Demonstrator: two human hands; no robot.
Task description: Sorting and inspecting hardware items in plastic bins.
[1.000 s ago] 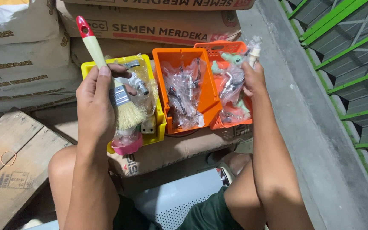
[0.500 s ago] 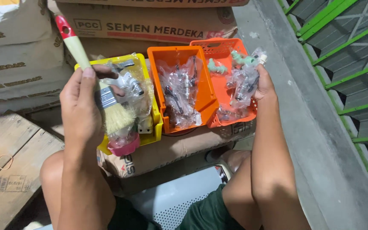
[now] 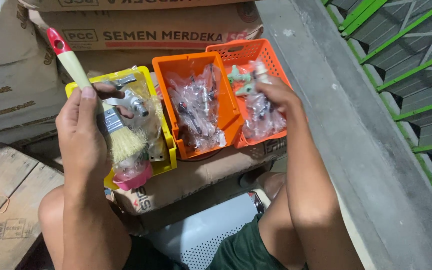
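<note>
shifted slightly rightward, left hand point(image 3: 83, 137) grips a paintbrush point(image 3: 93, 97) over the yellow bin point(image 3: 168, 150), red-tipped handle pointing up-left, bristles down-right, while right hand point(image 3: 276, 95) fingers pinch a bagged part point(image 3: 261, 72) above the orange basket point(image 3: 236, 52).

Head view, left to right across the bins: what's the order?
Wooden crate → left hand holding the paintbrush → yellow bin → solid orange bin → right hand over the mesh orange basket → concrete ledge → green grating.
</note>
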